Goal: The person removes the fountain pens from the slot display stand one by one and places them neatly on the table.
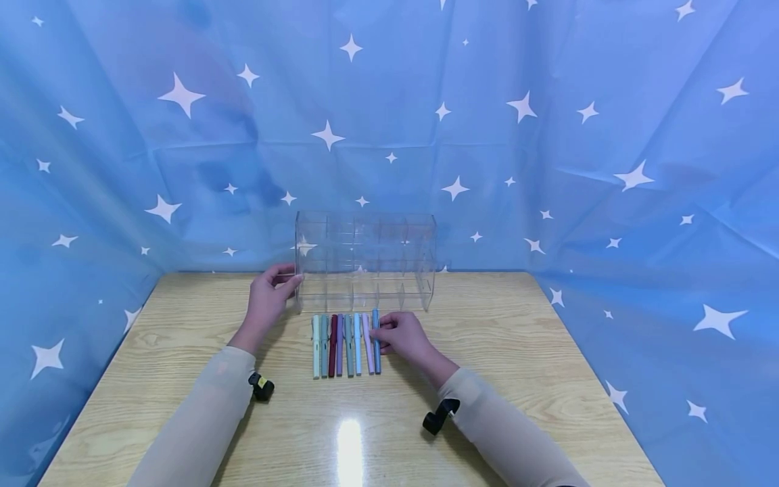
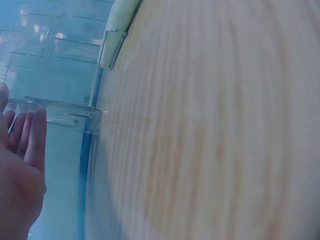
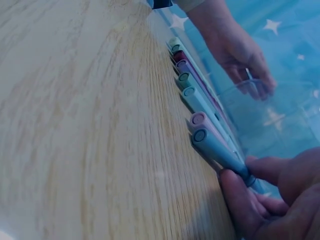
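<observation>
A clear plastic organizer (image 1: 365,270) divided into compartments stands upright at the table's back edge. My left hand (image 1: 272,295) grips its left side, thumb toward the front; in the left wrist view the left hand's fingers (image 2: 35,137) reach along the clear wall. In front of the organizer several capped pens lie side by side, among them a dark red pen (image 1: 332,345), a pale green pen (image 1: 316,346) and a lilac pen (image 1: 368,343). My right hand (image 1: 404,335) pinches the blue pen (image 3: 215,150) at the right end of the row between thumb and fingers.
The wooden table (image 1: 499,338) reaches back to a blue curtain (image 1: 389,101) with white stars, which hangs around the back and sides. Small black cameras (image 1: 262,387) are strapped at both wrists. A bright glare spot shows on the front of the table.
</observation>
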{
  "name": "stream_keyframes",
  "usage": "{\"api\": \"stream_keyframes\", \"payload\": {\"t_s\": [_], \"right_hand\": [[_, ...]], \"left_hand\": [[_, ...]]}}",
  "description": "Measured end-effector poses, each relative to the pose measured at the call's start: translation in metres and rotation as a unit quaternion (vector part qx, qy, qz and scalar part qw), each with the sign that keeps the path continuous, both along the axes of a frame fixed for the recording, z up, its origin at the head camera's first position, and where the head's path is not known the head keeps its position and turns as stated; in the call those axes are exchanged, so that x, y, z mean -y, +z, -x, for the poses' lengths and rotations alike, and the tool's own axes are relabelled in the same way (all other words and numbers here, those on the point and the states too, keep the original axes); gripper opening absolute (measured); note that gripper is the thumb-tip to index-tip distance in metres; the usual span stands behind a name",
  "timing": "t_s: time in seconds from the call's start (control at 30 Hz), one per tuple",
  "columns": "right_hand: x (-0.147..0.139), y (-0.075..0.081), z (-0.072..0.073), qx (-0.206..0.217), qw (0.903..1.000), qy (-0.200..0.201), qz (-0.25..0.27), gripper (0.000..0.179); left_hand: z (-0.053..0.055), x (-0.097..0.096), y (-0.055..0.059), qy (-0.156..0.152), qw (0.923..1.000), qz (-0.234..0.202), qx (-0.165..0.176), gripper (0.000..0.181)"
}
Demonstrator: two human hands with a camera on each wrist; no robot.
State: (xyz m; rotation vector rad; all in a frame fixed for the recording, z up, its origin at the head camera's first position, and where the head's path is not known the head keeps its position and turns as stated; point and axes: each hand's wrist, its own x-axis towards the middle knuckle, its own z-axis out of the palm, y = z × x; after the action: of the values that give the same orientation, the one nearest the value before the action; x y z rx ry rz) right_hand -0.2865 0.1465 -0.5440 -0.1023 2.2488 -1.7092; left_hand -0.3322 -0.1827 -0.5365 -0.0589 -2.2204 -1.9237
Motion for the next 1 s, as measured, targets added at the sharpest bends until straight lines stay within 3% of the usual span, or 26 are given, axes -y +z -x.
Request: {"api": "stream_keyframes", "payload": {"t_s": [0.7, 1.0], "right_hand": [[0.0067, -0.0001, -0.0029, -0.019, 0.9989, -0.029, -0.032, 0.037], [0.0076, 0.0001, -0.0031, -0.024, 0.9991, -0.028, -0.022, 0.038]], "left_hand": [[0.0012, 0.0002, -0.0014, -0.003, 1.0000, -0.002, 0.002, 0.040], [-0.0016, 0.0002, 0.0014, -0.004, 1.0000, 0.000, -0.001, 0.044]]}}
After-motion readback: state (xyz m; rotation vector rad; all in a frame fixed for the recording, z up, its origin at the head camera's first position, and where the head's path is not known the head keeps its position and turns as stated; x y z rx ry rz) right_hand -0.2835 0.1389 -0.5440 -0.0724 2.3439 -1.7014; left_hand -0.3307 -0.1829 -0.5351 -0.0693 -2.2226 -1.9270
